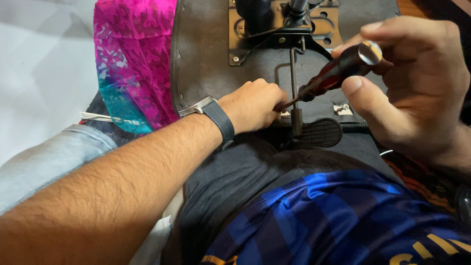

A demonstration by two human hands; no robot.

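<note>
A screwdriver (333, 73) with a dark red and black handle is held in the curled fingers (355, 88) of the right hand (417, 88), the thumb laid along the handle and its shiny butt end near the index finger. The shaft runs down and left to the underside of an overturned office chair seat (206, 59), where its tip is met by the left hand (255, 105), whose fingers are closed tightly around the tip area; what is pinched there is hidden by the knuckles. A dark-strapped wristwatch (216, 120) is worn on the left wrist. Just beside the tip, a thin metal lever rod (293, 73) ends in a black ribbed paddle (319, 132). Above, a black metal mounting plate (274, 29) is bolted on. A pink and teal cloth (135, 64) is draped at the left edge of the seat, and a blue checked shirt (333, 221) fills the foreground.
</note>
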